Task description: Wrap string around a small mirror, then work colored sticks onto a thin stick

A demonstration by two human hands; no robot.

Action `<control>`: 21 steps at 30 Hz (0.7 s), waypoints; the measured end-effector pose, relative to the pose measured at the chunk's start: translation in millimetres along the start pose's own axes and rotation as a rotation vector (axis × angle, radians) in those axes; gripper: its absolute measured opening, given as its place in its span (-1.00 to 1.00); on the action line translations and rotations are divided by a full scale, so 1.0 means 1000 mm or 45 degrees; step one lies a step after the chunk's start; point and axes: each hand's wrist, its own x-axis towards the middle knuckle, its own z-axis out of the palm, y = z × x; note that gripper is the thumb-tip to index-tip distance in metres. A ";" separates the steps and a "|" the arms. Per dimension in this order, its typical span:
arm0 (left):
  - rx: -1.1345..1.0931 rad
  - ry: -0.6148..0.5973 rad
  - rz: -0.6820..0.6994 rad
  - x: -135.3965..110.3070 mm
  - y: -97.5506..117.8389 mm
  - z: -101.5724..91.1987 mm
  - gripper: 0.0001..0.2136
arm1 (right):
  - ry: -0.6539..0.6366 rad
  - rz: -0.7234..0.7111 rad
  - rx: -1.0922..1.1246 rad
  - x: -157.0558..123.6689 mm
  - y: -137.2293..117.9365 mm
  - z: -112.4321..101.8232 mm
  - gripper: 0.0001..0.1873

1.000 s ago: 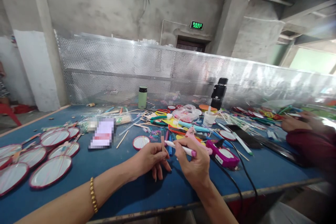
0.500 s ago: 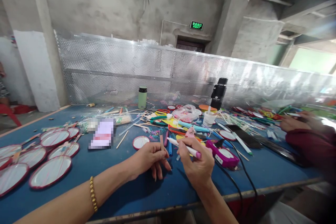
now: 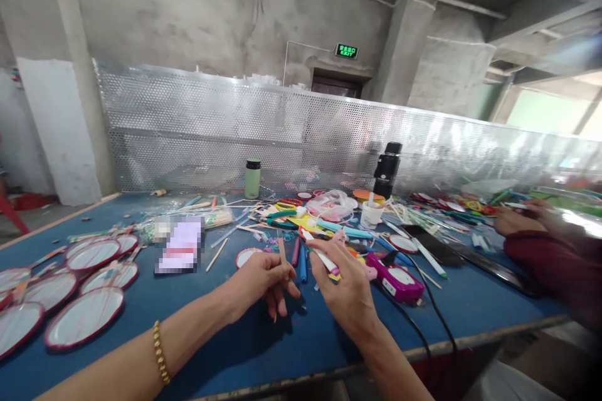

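Observation:
My left hand (image 3: 263, 281) pinches a thin wooden stick (image 3: 282, 252) upright over the blue table (image 3: 235, 344). A gold bead bracelet (image 3: 160, 352) sits on that forearm. My right hand (image 3: 345, 288) grips a white marker (image 3: 322, 255) with a purple end, its tip pointing up and left, close to the stick. Loose coloured markers (image 3: 301, 260) lie on the table just behind both hands.
Several oval red-rimmed paddles (image 3: 84, 316) lie at the left. A purple glue gun (image 3: 397, 276) with a black cable lies right of my hand. A green flask (image 3: 253, 178), a black bottle (image 3: 386, 169) and craft clutter stand further back. Another person's hands (image 3: 517, 219) work at right.
My right hand turned the marker so that its tip points more upward and lifted it slightly. The view shifted a little; the left hand kept the stick in place.

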 end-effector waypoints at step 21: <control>0.383 0.366 0.211 -0.003 0.019 -0.027 -0.78 | -0.771 -0.583 -0.876 0.035 0.020 0.064 -0.78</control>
